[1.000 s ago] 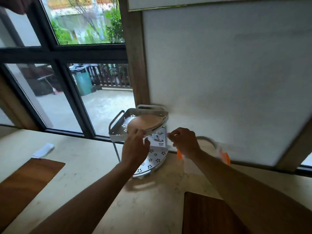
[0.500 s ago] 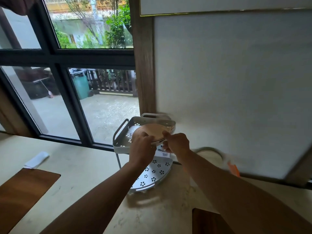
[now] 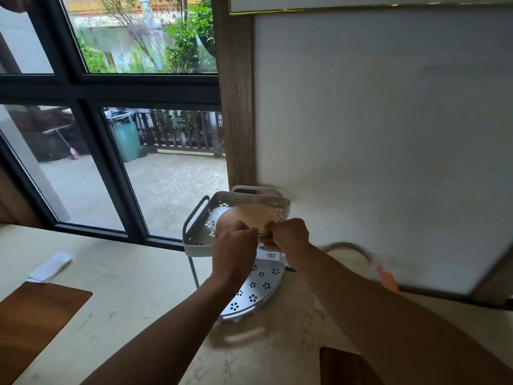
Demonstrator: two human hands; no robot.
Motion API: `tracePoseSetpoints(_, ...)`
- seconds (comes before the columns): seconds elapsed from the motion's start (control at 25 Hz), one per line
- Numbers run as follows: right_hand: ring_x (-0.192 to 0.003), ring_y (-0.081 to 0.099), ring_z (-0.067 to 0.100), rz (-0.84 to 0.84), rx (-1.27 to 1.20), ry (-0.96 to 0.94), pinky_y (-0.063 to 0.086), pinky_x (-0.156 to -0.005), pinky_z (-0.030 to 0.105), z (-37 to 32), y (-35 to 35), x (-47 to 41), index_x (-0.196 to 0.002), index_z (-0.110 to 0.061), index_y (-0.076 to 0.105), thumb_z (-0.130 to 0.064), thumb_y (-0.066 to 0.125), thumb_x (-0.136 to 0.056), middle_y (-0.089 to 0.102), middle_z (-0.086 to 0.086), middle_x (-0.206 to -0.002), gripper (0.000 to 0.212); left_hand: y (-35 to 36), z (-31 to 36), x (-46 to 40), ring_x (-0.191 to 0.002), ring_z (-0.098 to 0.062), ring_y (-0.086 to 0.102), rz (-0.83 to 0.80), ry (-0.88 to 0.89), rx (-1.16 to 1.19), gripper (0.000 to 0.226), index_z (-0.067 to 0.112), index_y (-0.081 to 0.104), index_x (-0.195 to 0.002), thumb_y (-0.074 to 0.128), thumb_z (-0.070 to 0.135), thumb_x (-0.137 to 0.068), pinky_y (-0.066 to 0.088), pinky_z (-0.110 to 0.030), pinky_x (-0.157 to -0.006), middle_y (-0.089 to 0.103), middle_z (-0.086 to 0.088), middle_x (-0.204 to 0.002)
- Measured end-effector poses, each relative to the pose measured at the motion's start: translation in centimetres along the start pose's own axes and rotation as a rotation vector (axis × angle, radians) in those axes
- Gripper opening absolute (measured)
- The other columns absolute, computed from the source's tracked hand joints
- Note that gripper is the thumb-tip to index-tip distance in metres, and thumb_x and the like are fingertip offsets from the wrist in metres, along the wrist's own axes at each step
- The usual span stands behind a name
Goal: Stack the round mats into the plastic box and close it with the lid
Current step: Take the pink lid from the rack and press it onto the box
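**Early going: mats only just gripped, nothing boxed**

Nearest the camera, pale stone bench (image 3: 133,301), with dark wooden boards at the left and right edges and a folded white cloth (image 3: 50,266) at far left. Two bare forearms reaching forward and slightly up, converging over the corner.

Further out, left hand (image 3: 234,255) curled, knuckles toward the camera, fingertips pinched onto the near rim of the round mats (image 3: 249,216). Right hand (image 3: 288,236) right beside it, almost touching, closed the same way on the same rim, thumb seemingly underneath. Both clamped, neither spread wide. Looks like a two-handed pinch, ready to draw the pile off.

Round mats: tan, thin, a small pile by the layered edge, lying in the top tier of the grey two-tier rack (image 3: 200,234), tilted a little toward the hands. Exact count impossible to read. Lower tier bare apart from a tag hanging above it.

Off to the right, against the wall, a blurred pale round container with an orange clip (image 3: 387,277), probably the plastic box (image 3: 347,255). Lid not made out.

Judged progress: barely begun. Left to do: carrying, stacking, lidding.

Beyond, window and patio.
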State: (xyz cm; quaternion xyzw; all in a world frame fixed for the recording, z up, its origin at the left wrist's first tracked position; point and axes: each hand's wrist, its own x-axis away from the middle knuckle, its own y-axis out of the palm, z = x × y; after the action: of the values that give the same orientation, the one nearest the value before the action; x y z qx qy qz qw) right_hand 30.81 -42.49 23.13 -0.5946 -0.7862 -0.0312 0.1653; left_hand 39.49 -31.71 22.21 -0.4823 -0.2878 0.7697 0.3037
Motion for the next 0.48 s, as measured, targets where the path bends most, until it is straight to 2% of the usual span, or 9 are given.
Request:
tracePoseSetpoints(0.08, -0.063, 0.075, 0.030, 0.004, 0.064, -0.063, 0.063, -0.071, 0.046, -0.1, 0.1, 0.2, -0.092, 0.005, 0.067, -0.012, 0.068, -0.087, 0.075, 0.019, -0.074, 0.017, -0.1, 0.0, 0.0, -0.076, -0.023, 0.063, -0.001, 0.009, 0.012, 0.010, 0.012, 0.076, -0.084, 0.066, 0.012, -0.085, 0.056, -0.034, -0.059, 0.070, -0.005, -0.083)
tracePoseSetpoints(0.2, -0.075, 0.073, 0.034, -0.001, 0.194, -0.324, 0.061, -0.077, 0.047, -0.9, -0.1, 1.0, -0.090, 0.001, 0.072, -0.014, 0.061, -0.090, 0.074, 0.019, -0.082, 0.018, -0.5, 0.0, -0.2, -0.080, -0.024, 0.064, 0.031, -0.001, 0.075, 0.008, 0.013, 0.074, -0.085, 0.067, 0.011, -0.081, 0.052, -0.029, -0.058, 0.069, -0.006, -0.091)
tracePoseSetpoints(0.36, -0.072, 0.065, 0.022, 0.005, 0.292, -0.648, 0.049, -0.066, 0.028, -2.5, -0.9, 2.9, -0.088, -0.006, 0.072, -0.015, 0.055, -0.096, 0.070, 0.007, -0.081, 0.020, -1.6, -0.1, -0.3, -0.080, -0.017, 0.063, 0.062, 0.074, 0.206, 0.023, 0.016, 0.066, -0.100, 0.068, 0.032, -0.084, 0.049, -0.020, -0.058, 0.067, -0.003, -0.099)
tracePoseSetpoints(0.48, -0.063, 0.057, 0.009, 0.021, 0.258, -0.790, 0.043, -0.058, 0.013, -3.6, -2.1, 4.6, -0.087, -0.008, 0.067, -0.017, 0.055, -0.098, 0.063, -0.004, -0.071, 0.019, -2.5, 0.6, -0.7, -0.072, -0.010, 0.061, 0.114, 0.059, 0.259, 0.025, 0.017, 0.066, -0.093, 0.058, 0.041, -0.089, 0.051, -0.023, -0.058, 0.066, 0.001, -0.090)
